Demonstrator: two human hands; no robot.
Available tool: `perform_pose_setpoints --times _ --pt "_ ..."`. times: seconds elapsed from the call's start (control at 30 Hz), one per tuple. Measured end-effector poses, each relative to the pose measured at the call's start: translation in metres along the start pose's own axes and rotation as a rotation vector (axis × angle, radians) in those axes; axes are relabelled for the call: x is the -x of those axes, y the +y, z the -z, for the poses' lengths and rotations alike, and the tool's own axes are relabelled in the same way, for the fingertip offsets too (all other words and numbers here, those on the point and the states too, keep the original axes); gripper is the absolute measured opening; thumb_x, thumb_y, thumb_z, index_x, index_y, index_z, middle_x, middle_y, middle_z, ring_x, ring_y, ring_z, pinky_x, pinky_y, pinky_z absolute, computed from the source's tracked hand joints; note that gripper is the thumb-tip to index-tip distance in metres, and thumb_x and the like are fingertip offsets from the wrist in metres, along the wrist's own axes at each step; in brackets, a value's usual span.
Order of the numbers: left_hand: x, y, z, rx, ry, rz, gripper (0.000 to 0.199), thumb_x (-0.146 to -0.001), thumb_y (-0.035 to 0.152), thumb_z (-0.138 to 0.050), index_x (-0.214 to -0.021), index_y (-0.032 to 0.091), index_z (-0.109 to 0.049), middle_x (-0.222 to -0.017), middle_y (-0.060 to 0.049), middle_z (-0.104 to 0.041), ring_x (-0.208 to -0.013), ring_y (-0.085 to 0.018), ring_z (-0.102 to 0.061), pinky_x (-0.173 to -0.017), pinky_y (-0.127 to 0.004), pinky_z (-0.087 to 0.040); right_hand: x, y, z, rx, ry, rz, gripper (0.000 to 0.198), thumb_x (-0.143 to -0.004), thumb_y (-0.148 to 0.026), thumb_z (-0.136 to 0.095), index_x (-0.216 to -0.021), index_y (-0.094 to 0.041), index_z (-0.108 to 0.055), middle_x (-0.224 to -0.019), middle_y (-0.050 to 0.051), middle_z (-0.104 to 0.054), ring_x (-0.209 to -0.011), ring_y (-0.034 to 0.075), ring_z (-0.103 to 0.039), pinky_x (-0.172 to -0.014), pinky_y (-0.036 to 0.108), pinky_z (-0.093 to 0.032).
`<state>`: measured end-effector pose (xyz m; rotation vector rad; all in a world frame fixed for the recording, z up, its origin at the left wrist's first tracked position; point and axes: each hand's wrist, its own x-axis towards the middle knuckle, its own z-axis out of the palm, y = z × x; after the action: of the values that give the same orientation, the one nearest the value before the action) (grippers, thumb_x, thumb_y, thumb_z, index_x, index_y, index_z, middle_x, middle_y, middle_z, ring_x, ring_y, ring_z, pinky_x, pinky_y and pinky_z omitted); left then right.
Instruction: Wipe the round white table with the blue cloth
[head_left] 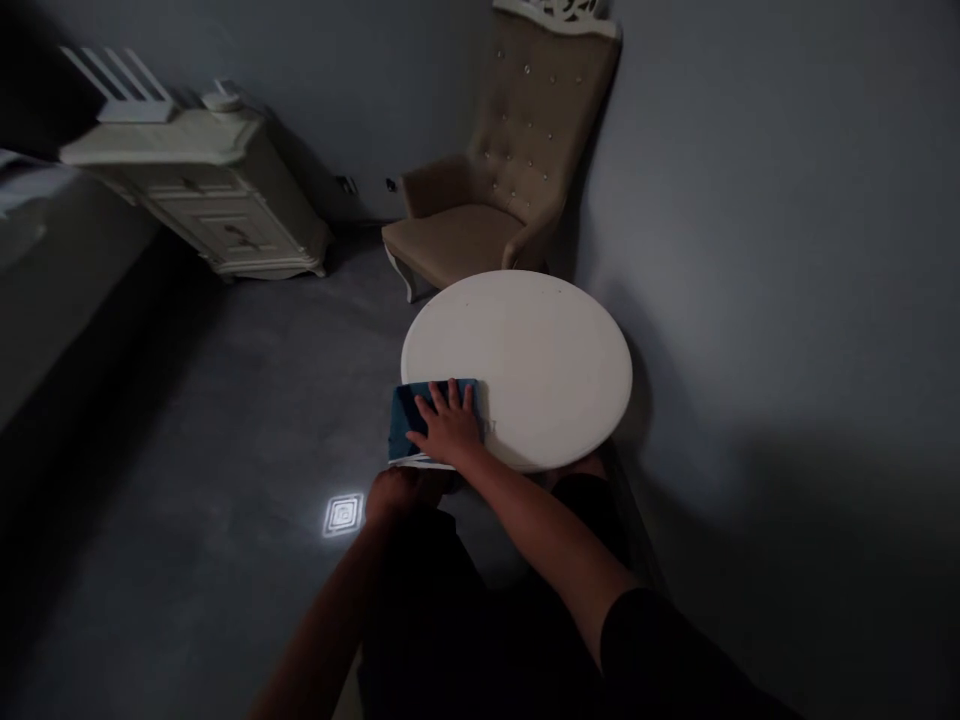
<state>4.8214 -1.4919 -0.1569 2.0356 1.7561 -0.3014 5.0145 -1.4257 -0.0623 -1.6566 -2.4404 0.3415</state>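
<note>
R hand (pixel 452 430) splayed on blue item (pixel 400 425), far edge crosswise; L hand (pixel 396 492) grip unclear.

We see a cloth (pixel 403 427) patterned in teal and navy, a white table (pixel 529 365), a white-trimmed brown chair (pixel 536 125) and grey floor (pixel 255 390).

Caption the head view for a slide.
Right hand spread over a flat blue item at the near-left edge of a round table; left hand just below, chair beyond.
</note>
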Motion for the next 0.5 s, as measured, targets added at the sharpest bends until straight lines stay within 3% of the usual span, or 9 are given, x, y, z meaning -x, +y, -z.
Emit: perform_pose_setpoints --times 0.07,0.17,0.27,0.37,0.43,0.5 --pt "0.002 0.003 0.001 -0.037 -0.005 0.023 0.061 -0.113 0.046 -0.035 -0.122 0.017 -0.088 -0.127 -0.019 -0.084 -0.120 -0.033 -0.079 -0.105 -0.041 -0.056 0.017 0.028 0.009 0.023 -0.037 -0.026 0.083 -0.110 -0.082 -0.039 -0.179 -0.036 -0.045 -0.189 -0.007 -0.026 -0.179 0.040 -0.017 -0.145 0.064 -0.015" --pt "0.004 0.008 0.002 -0.043 0.005 0.015 0.061 -0.113 0.047 -0.036 -0.110 0.018 -0.089 -0.118 -0.019 -0.085 -0.113 -0.032 -0.079 -0.102 -0.042 -0.056 0.057 0.097 0.030 0.082 -0.085 -0.158 0.084 -0.110 -0.082 -0.041 -0.179 -0.035 -0.046 -0.190 -0.002 -0.025 -0.179 0.040 -0.018 -0.145 0.065 -0.015" --pt "0.005 0.009 0.003 -0.003 0.026 0.011 0.063 -0.114 0.052 -0.035 -0.105 0.020 -0.089 -0.114 -0.017 -0.085 -0.110 -0.031 -0.079 -0.098 -0.041 -0.056 0.101 0.181 0.054 0.159 -0.087 -0.366 0.080 -0.114 -0.065 -0.042 -0.180 -0.021 -0.044 -0.190 0.016 -0.025 -0.176 0.050 -0.019 -0.138 0.080 -0.013" --pt "0.005 0.009 0.006 0.023 0.027 -0.009 0.061 -0.114 0.050 -0.037 -0.107 0.020 -0.090 -0.114 -0.017 -0.086 -0.109 -0.031 -0.079 -0.096 -0.040 -0.055 0.133 0.250 0.068 0.247 -0.063 -0.641 0.075 -0.117 -0.056 -0.033 -0.183 -0.021 -0.037 -0.192 0.016 -0.021 -0.177 0.047 -0.019 -0.137 0.079 -0.019" --pt "0.004 0.008 0.007 0.022 0.020 -0.023 0.057 -0.113 0.047 -0.040 -0.108 0.021 -0.090 -0.114 -0.017 -0.086 -0.109 -0.031 -0.079 -0.097 -0.040 -0.054 0.137 0.274 0.069 0.265 -0.061 -0.773 0.074 -0.119 -0.056 -0.027 -0.185 -0.023 -0.032 -0.194 0.015 -0.015 -0.176 0.045 -0.020 -0.135 0.077 -0.028" --pt "0.003 0.006 0.008 0.023 0.013 -0.027 0.055 -0.112 0.047 -0.041 -0.107 0.021 -0.089 -0.114 -0.017 -0.086 -0.110 -0.032 -0.079 -0.098 -0.041 -0.054 0.126 0.275 0.067 0.283 -0.065 -0.829 0.074 -0.119 -0.056 -0.026 -0.185 -0.023 -0.031 -0.193 0.017 -0.014 -0.175 0.048 -0.020 -0.132 0.080 -0.030"
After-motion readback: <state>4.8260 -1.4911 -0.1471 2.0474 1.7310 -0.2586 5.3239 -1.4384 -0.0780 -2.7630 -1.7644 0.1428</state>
